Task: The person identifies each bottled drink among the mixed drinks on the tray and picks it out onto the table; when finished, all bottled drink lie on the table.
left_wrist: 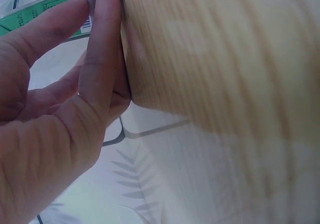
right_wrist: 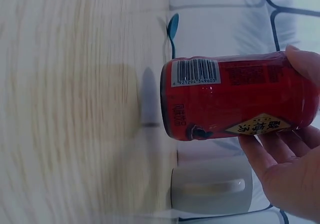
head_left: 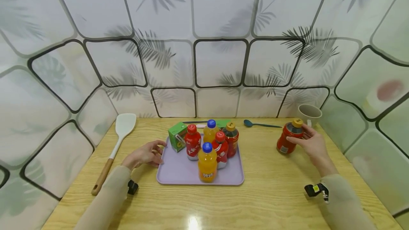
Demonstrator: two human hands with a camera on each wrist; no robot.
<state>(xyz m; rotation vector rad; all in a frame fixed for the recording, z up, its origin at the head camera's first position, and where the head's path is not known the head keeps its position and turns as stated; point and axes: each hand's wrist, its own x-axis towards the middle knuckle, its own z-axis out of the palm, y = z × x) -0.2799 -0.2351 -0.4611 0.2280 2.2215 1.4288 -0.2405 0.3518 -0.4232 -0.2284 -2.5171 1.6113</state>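
Note:
In the head view my right hand (head_left: pixel 314 146) grips a red bottle with a yellow cap (head_left: pixel 289 137), tilted, at the right of the table. In the right wrist view the same bottle (right_wrist: pixel 235 98) shows its barcode and appears held just off the tabletop. My left hand (head_left: pixel 147 154) is at the left rim of a lilac tray (head_left: pixel 179 176); the left wrist view shows the rim between its fingertips. On the tray stand two orange drink bottles with blue caps (head_left: pixel 207 164), two red-capped bottles (head_left: pixel 193 143), another yellow-capped bottle (head_left: pixel 231 141) and a green drink carton (head_left: pixel 177 136).
A white spatula with a wooden handle (head_left: pixel 116 144) lies left of the tray. Behind the right hand stands a pale mug (head_left: pixel 310 113). A dark teal spoon (head_left: pixel 262 124) lies near the back wall. Further items behind the tray are partly hidden.

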